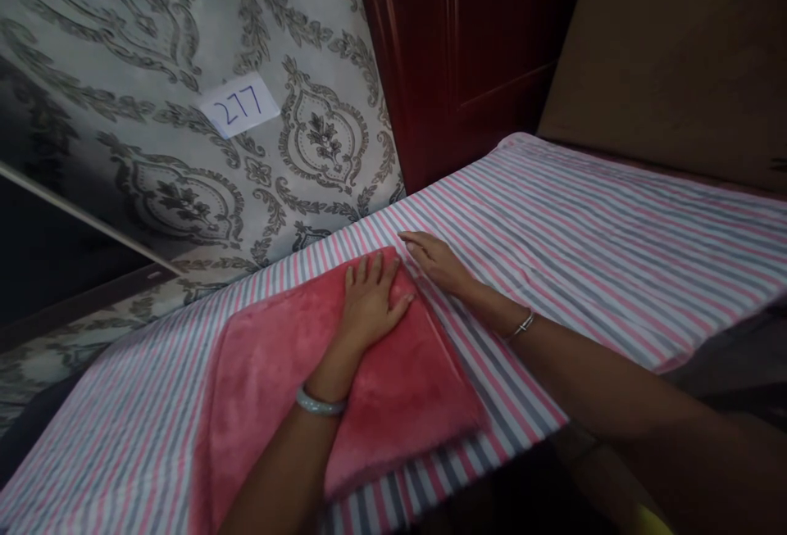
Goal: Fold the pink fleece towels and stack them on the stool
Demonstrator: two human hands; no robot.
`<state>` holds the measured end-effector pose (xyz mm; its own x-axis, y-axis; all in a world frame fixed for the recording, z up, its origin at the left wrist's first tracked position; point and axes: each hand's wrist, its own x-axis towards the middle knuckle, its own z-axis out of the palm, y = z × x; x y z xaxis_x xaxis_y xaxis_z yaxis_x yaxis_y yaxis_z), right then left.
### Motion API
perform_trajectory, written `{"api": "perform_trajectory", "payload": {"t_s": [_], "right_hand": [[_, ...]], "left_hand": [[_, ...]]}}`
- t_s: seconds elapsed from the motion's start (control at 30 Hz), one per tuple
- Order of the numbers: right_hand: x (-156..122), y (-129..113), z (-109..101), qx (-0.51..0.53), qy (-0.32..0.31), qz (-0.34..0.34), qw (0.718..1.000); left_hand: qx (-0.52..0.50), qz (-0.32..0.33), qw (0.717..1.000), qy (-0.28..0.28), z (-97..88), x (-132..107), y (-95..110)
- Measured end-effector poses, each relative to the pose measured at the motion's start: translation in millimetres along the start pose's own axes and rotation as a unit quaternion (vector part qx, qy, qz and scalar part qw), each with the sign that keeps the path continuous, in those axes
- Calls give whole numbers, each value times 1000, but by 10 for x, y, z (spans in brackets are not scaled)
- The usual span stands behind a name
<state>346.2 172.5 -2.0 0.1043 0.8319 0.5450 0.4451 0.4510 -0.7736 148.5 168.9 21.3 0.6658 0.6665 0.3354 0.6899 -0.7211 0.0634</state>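
Observation:
A pink plush mat [270, 371], roughly rectangular, lies flat on a striped cloth [602, 240] of pink, grey and white. My left hand [372, 297] rests palm down on the mat near its far right corner, fingers spread. Just beyond the mat's right edge, my right hand [436, 260] is on or just over the cloth, its fingers stretched out toward that corner; whether it touches the mat I cannot tell. The left forearm covers part of the mat's near side. Neither hand grasps anything.
Behind the cloth stands a wall with ornate grey wallpaper [325, 133], bearing a paper marked 277 [239, 106]. A dark red door [467, 43] and a brown panel [670, 52] rise at the back right. At the left is a dark panel with a pale edge [92, 215].

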Motion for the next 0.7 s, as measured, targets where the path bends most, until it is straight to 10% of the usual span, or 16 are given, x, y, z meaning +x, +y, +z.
{"api": "perform_trajectory", "payload": {"t_s": [0.2, 0.47, 0.6, 0.7], "right_hand": [[-81, 91, 105, -26, -109, -1, 994], [-37, 78, 17, -10, -107, 97, 989], [-126, -150, -134, -61, -101, 129, 985], [-379, -515, -241, -94, -131, 52, 986]], "left_hand": [[9, -16, 1000, -22, -29, 9, 47], [-91, -45, 994, -48, -112, 132, 73], [-252, -43, 967, 5, -462, -42, -116], [-219, -44, 974, 42, -890, -600, -233]]}}
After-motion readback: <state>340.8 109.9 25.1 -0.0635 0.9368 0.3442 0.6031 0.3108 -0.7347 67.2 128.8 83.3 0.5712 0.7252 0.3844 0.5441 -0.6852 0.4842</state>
